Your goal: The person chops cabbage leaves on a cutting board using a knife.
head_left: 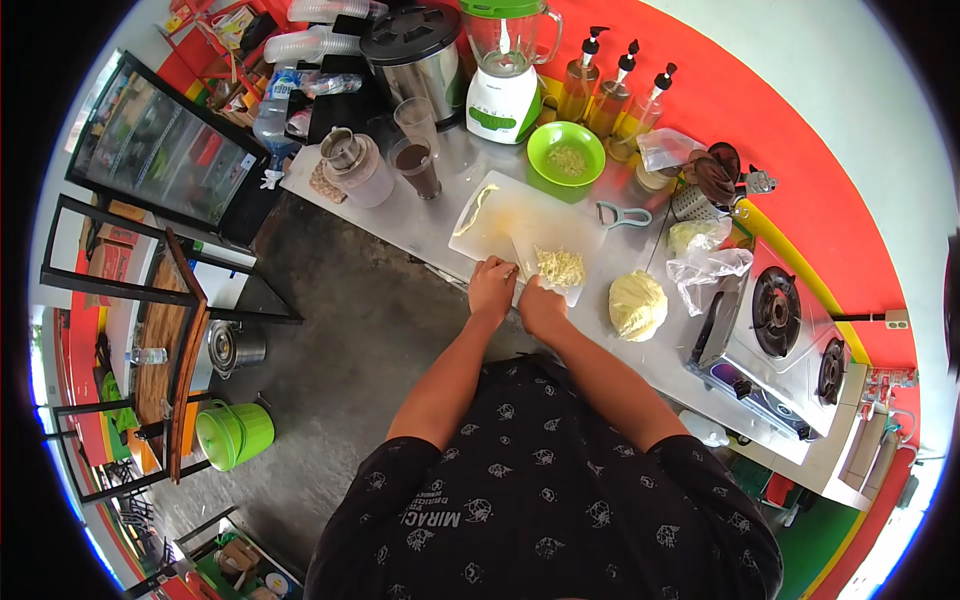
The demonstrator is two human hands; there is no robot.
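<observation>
My right hand [541, 305] is closed around the handle of a knife [524, 250], whose pale blade points away from me over a white cutting board [590, 232]. Close on its left, my left hand [492, 288] has its fingers curled together at the board's near edge; what they pinch, if anything, is too small to make out. A pile of shredded cabbage [560, 267] lies on the board just right of the blade. Along the board's left edge rests a pale leaf strip [478, 210]. A cut cabbage [637, 306] sits on the counter to the right.
Behind the board stand a green bowl [540, 150] with pale bits inside, a blender [502, 100] and several pump bottles [608, 105]. A peeler [625, 216] lies nearby. Right is a gas stove [745, 330]; left, a cup of dark liquid [417, 170].
</observation>
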